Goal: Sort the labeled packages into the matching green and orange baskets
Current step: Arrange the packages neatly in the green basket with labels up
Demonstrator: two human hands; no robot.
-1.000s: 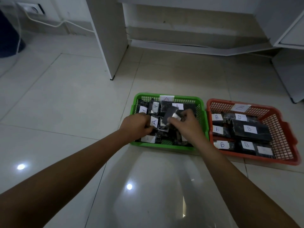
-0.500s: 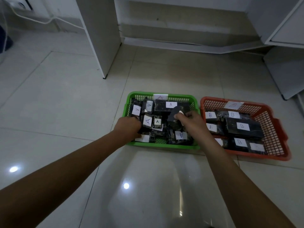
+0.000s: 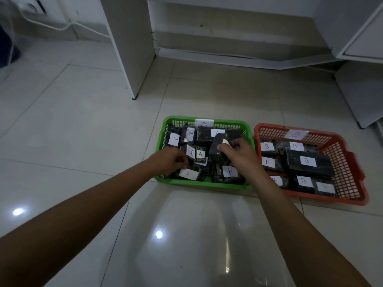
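On the glossy tiled floor [image 3: 78, 125] two mesh baskets stand side by side, touching at their near corners: a green basket [image 3: 163, 129] on the left with a paper tag marked A on its far rim, and an orange basket [image 3: 352, 162] on the right with a tag marked B. The green one is crowded with dark wrapped packages bearing white A labels; the orange one holds similar packages labelled B, the largest of them [image 3: 308, 165] lying flat in the middle. The right hand [image 3: 240, 156] is over the right half of the green basket, its fingers and thumb curled round a dark package [image 3: 216, 149] that it holds tilted above the others, a curled white label showing at its top edge; the letter on that label cannot be read. The left hand [image 3: 169, 160] reaches into the near left part of the green basket with its fingers bent down among the packages, beside an A-labelled package [image 3: 188, 174] at the near wall; whether it grips anything cannot be told. Far behind the baskets stands a white cabinet panel [image 3: 132, 44], and a white cable [image 3: 62, 27] runs along the wall at the far left.
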